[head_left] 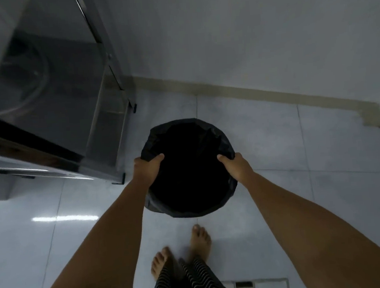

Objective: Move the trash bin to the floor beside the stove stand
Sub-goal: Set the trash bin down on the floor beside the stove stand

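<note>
A round trash bin (pixel 188 166) lined with a black plastic bag is in the middle of the view, seen from above, its inside dark. My left hand (pixel 146 170) grips its left rim, thumb over the edge. On the opposite rim my right hand (pixel 235 166) holds it the same way. The metal stove stand (pixel 101 132) rises just left of the bin, its near leg (pixel 121 178) close to my left wrist. Whether the bin rests on the floor or hangs above it I cannot tell.
Pale glossy floor tiles (pixel 299 158) spread around the bin. A white wall with a beige skirting (pixel 248 91) runs behind it. My bare feet (pixel 181 251) stand just behind the bin. A white flat object (pixel 261 286) lies on the floor at the lower right.
</note>
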The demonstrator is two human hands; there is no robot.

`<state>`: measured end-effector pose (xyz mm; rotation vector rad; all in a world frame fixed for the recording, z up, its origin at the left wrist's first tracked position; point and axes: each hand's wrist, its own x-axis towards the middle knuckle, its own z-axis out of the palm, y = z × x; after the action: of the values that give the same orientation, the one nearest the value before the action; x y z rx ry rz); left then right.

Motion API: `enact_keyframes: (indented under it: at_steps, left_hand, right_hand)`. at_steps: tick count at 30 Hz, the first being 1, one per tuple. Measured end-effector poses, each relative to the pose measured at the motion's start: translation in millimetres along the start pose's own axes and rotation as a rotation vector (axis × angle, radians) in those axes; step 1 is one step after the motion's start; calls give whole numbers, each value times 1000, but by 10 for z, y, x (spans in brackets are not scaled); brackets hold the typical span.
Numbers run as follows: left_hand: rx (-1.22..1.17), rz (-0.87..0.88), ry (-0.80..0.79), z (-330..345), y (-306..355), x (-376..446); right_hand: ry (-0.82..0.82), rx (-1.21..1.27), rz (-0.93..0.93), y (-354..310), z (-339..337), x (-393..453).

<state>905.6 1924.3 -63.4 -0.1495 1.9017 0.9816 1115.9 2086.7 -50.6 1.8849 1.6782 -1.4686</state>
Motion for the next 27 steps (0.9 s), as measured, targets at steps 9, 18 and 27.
enact_keyframes:
  at_steps: [9, 18, 27]
  left_hand:
    - [144, 34, 73, 239, -360, 732]
    - [1022, 453, 169, 86, -1046, 499]
    - [1194, 523, 241, 126, -1060, 678]
  right_hand:
    - [84, 3, -48, 297, 472, 688]
    - [368, -308, -319, 870, 951, 510]
    - [431, -485, -379, 862, 923, 808]
